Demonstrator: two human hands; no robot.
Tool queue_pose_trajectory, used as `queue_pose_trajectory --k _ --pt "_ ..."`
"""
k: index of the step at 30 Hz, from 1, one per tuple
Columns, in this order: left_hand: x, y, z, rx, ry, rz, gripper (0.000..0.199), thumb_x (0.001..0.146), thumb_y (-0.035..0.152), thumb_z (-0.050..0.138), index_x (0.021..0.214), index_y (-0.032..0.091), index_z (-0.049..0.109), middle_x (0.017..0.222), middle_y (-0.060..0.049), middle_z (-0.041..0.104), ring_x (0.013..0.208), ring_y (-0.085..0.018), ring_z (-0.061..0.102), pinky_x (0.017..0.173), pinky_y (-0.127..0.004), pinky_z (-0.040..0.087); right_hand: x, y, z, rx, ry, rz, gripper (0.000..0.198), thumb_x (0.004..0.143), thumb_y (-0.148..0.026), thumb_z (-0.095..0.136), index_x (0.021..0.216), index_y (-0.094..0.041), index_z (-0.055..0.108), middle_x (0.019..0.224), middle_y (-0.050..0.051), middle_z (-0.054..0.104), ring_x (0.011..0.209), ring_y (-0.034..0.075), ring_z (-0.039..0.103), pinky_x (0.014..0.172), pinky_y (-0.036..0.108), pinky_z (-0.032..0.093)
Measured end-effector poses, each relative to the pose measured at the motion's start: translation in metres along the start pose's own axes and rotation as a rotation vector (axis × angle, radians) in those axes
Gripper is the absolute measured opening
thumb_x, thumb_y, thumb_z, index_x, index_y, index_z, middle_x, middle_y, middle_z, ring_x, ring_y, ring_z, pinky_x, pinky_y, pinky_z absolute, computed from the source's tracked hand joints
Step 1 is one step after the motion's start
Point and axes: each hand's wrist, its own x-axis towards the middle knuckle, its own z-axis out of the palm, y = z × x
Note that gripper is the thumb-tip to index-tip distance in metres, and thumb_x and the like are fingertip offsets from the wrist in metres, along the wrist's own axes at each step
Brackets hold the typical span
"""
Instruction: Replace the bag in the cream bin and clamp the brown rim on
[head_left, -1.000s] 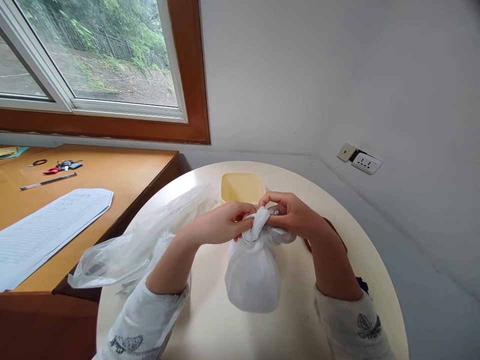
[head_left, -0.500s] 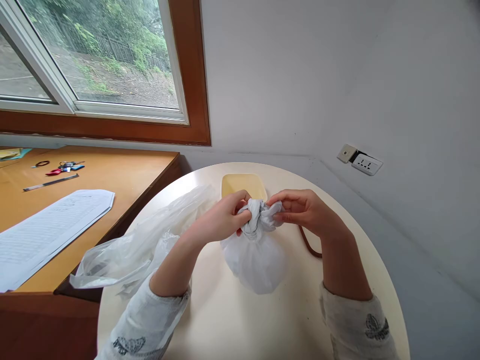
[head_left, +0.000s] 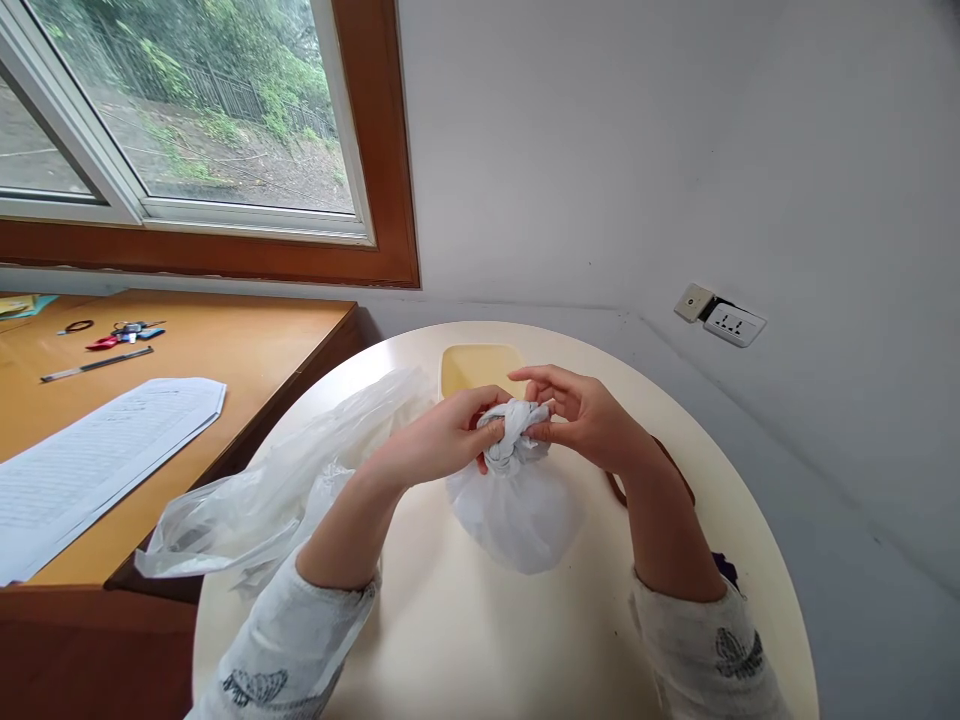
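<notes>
A white plastic bag [head_left: 517, 515] with a twisted, knotted top sits at the middle of the round table [head_left: 450, 650]. My left hand [head_left: 465, 430] grips the knot from the left, thumb pressed on its front. From the right, my right hand [head_left: 574, 410] pinches the bunched plastic between thumb and bent fingers, its index finger stretched out over the knot. What is inside the bag cannot be made out. Just behind the knot stands a pale yellow plastic container [head_left: 476, 368], partly covered by my hands.
Crumpled clear plastic bags [head_left: 300, 480] lie on the left of the table, overhanging its edge. A brown cord or loop [head_left: 616, 488] and a dark item [head_left: 725, 570] show by my right forearm. The desk holds papers [head_left: 112, 460], a pen [head_left: 97, 365] and keys [head_left: 133, 330].
My right hand has moved left, closer in against the knot, and its index finger has lifted and straightened. The loose end on the right looks more tucked in. My left hand keeps its grip.
</notes>
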Motion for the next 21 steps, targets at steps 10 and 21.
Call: queue_pose_trajectory --k 10,21 --pt "0.001 -0.001 0.002 0.017 -0.053 -0.017 0.019 0.083 0.03 0.042 0.09 0.018 0.054 0.079 -0.001 0.054 0.069 -0.013 0.056 0.059 -0.026 0.052 0.0 -0.002 0.003 -0.245 0.03 -0.096 0.016 0.07 -0.011 0.055 0.081 -0.021 0.06 0.088 0.001 0.057 0.082 0.014 0.053 0.071 0.029 0.043" --pt "0.006 -0.003 0.009 -0.014 -0.101 -0.025 0.021 0.083 0.036 0.044 0.096 0.021 0.048 0.084 -0.001 0.053 0.07 -0.013 0.055 0.056 -0.025 0.051 -0.001 -0.004 0.014 -0.408 0.149 -0.132 0.016 0.061 -0.007 0.053 0.063 -0.02 0.044 0.066 -0.005 0.045 0.063 0.009 0.038 0.055 0.022 0.033"
